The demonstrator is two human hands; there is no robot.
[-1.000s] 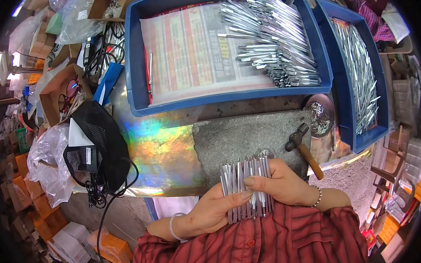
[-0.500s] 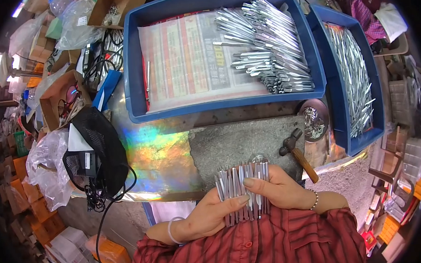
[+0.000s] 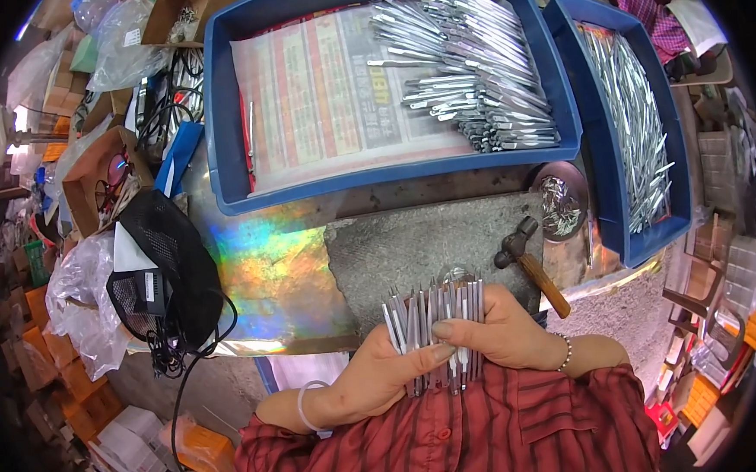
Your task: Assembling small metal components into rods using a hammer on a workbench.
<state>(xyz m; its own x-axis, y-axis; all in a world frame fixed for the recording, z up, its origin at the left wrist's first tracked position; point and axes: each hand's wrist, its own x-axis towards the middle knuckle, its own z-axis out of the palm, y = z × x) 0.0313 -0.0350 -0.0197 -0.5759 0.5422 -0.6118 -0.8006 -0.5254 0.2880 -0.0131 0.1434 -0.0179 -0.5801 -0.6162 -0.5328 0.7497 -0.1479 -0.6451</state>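
Note:
A fanned bundle of slim silver metal pieces (image 3: 426,309) with narrow tips stands roughly upright close to my chest. Gripping its left side is my left hand (image 3: 382,370), thumb laid across the front. My right hand (image 3: 510,336) closes round the other side, its thumb pressing on the pieces near the middle. Both sets of fingers are mostly hidden behind the bundle. Just beyond lies a grey stone slab (image 3: 421,238), and a hammer (image 3: 538,276) with a wooden handle rests on its right edge.
A large blue tray (image 3: 341,191) lined with printed paper holds similar metal pieces on its right. A narrower blue tray (image 3: 607,196) is full of them. Small metal bits fill a round dish (image 3: 576,191). At left are a black mesh bag (image 3: 185,265) and cables. Another person's sleeve (image 3: 632,4) shows far right.
The view has shifted slightly, so trays and slab sit a little higher and further left. Both hands keep their hold on the bundle, with little visible movement.

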